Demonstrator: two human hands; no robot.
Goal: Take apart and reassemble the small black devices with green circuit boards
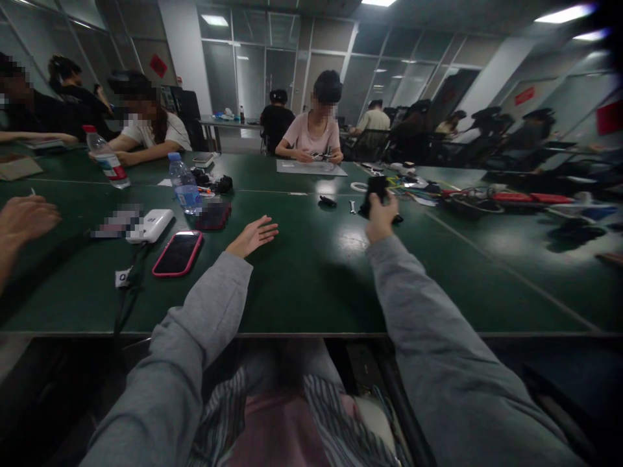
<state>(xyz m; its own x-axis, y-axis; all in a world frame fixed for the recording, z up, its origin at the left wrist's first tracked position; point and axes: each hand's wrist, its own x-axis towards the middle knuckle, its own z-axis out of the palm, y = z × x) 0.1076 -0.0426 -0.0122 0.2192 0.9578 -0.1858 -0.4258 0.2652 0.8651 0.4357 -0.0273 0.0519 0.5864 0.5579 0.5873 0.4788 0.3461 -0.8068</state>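
Observation:
My right hand (381,216) reaches far out over the dark green table (311,285) and is closed round a black object (378,189) that stands up from its grip. My left hand (253,236) hovers just above the table with its fingers stretched out and apart, holding nothing. A small black part (328,202) and a small silver piece (352,206) lie on the table between the two hands, slightly farther away. Both my arms are in grey sleeves.
A phone in a pink case (178,253), a white power bank (150,224) and a water bottle (185,184) sit left of my left hand. Another person's hand (24,220) rests at far left. A person across the table (315,130) works over a grey mat (311,168). Cables and tools (467,198) clutter the right.

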